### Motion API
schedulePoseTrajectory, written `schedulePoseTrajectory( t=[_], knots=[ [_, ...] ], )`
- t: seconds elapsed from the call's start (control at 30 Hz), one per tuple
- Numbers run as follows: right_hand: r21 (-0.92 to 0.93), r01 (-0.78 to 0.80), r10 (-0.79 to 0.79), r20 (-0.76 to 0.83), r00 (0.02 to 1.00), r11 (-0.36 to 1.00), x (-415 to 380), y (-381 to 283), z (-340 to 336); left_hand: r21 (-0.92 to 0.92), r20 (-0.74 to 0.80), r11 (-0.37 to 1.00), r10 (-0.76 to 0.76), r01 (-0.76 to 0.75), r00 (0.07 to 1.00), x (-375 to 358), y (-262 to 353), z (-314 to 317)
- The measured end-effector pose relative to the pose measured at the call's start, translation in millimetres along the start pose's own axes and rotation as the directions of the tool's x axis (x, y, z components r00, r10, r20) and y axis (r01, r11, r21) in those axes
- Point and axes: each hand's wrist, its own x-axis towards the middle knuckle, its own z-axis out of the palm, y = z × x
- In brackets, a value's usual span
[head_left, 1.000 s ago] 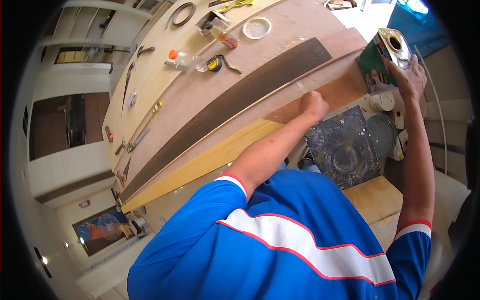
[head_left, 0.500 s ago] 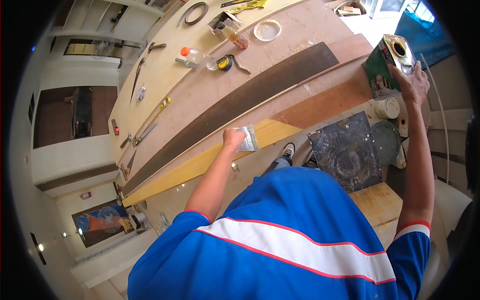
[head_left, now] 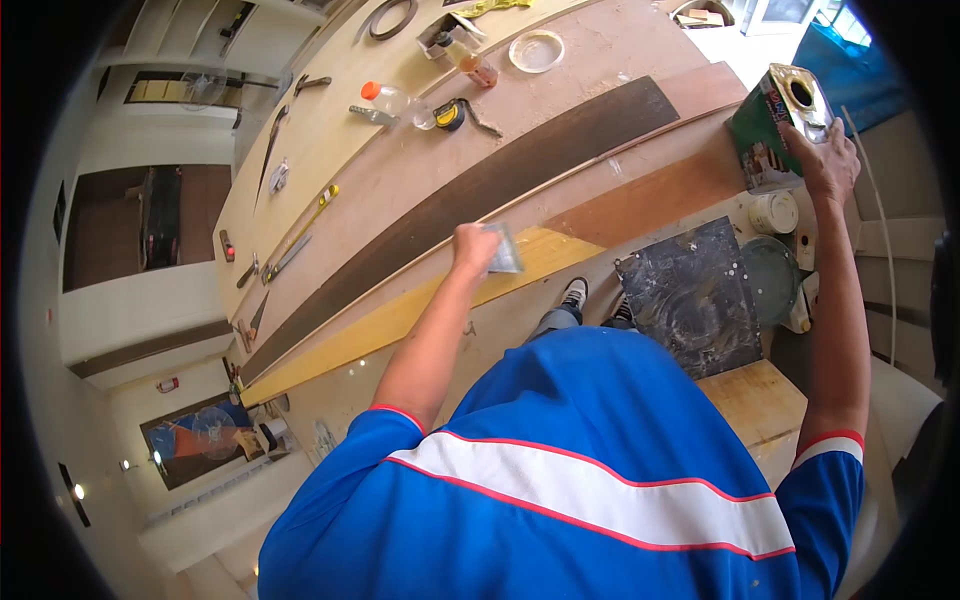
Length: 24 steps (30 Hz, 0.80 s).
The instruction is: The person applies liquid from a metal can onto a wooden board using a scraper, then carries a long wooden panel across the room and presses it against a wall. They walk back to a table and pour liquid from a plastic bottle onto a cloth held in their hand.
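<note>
My left hand (head_left: 476, 246) is closed round a flat, greyish scraper-like tool (head_left: 506, 250), whose wide end lies over the light yellow strip of board (head_left: 400, 311). The yellow strip meets a reddish-brown stretch (head_left: 650, 205) on the right. At the upper right, my right hand (head_left: 826, 165) grips the top edge of a green metal can (head_left: 765, 145) with a round opening in its top. The can stands tilted in the view, beside the end of the board.
A long dark brown strip (head_left: 480, 185) runs behind the yellow one. Beyond it lie a tape measure (head_left: 449, 115), bottles (head_left: 393, 99), a round white lid (head_left: 536, 51) and a hammer (head_left: 312, 84). A stained black board (head_left: 695, 300) and a white tub (head_left: 773, 213) are near my right arm.
My left hand has moved slightly up and to the right with the tool, which has turned a little. My right hand remains on the can.
</note>
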Motion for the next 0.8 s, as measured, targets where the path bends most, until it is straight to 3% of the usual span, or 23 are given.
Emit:
schedulePoseTrajectory(
  t=[0.1,0.13,0.23,0.27,0.3,0.33,0.4,0.5,0.57,0.63,0.67,0.7,0.8],
  knots=[
    [-0.001,0.004,-0.004,-0.008,1.000,1.000,4,2,3,-0.162,0.171,0.985,0.083,-0.055,0.982,-14,16,34],
    [-0.003,-0.001,0.001,-0.002,1.000,1.000,3,2,3,-0.085,0.187,0.995,0.064,-0.049,0.980,-9,0,41],
    [0.031,0.001,-0.002,0.015,1.000,1.000,2,-3,-1,0.007,0.029,1.000,-0.008,0.008,1.000,-6,-64,0],
    [0.040,-0.002,0.001,0.024,1.000,0.999,-1,-2,-4,0.173,-0.009,0.982,-0.074,0.075,0.997,-5,-80,-29],
    [0.033,-0.002,0.001,0.015,1.000,0.999,-3,-1,-6,0.012,-0.058,0.992,-0.122,0.123,0.991,1,-116,-53],
    [0.027,-0.006,0.006,0.010,1.000,1.000,-4,0,-5,0.760,-0.178,0.649,0.158,0.033,0.971,7,-159,-99],
    [0.014,0.011,-0.011,-0.028,1.000,1.000,-3,-5,-3,0.724,-0.306,0.640,-0.037,0.257,0.951,-41,-110,-115],
    [0.011,0.035,-0.035,-0.023,0.999,0.999,-2,-9,-5,0.757,-0.287,0.585,-0.105,0.292,0.952,-27,-112,-75],
    [0.003,0.037,-0.037,-0.051,0.998,0.999,-3,-10,-3,0.742,-0.273,0.645,0.045,0.180,0.961,-49,-37,-7],
    [0.034,0.010,-0.008,-0.063,0.998,0.999,-7,-12,-7,0.756,-0.107,0.655,0.122,0.000,0.987,-37,2,56],
    [0.045,-0.003,0.006,-0.071,0.997,0.999,-7,-9,-5,0.747,0.019,0.655,0.149,-0.113,0.989,-50,49,85],
    [0.061,-0.014,0.019,-0.081,0.997,0.998,-5,-7,-1,0.707,0.128,0.657,0.244,-0.261,0.961,-48,72,115],
    [0.094,-0.012,0.011,0.012,1.000,0.995,-6,-4,-12,0.639,0.250,0.629,0.374,-0.442,0.893,-36,132,197]
  ],
)
